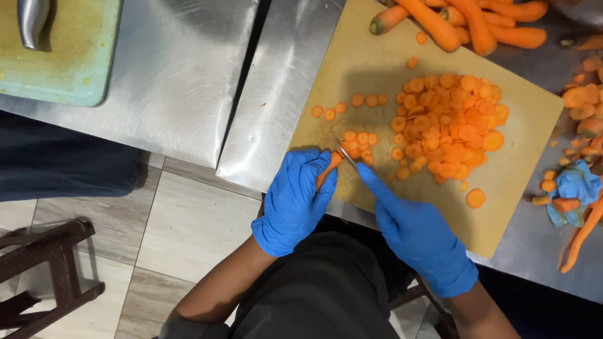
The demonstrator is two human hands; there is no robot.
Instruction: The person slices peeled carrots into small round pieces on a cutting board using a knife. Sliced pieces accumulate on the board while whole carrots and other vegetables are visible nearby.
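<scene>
Hands: left (293, 201) grips one carrot (328, 169); right (418, 235) one knife (347, 155).

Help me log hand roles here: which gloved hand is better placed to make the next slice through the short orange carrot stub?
Right. The right hand already holds the small knife against the carrot stub, while the left hand is wrapped around the stub, steadying it on the tan cutting board.

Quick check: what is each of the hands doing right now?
Left hand: closed around a carrot piece.
Right hand: closed on a knife, blade at the carrot piece.
</scene>
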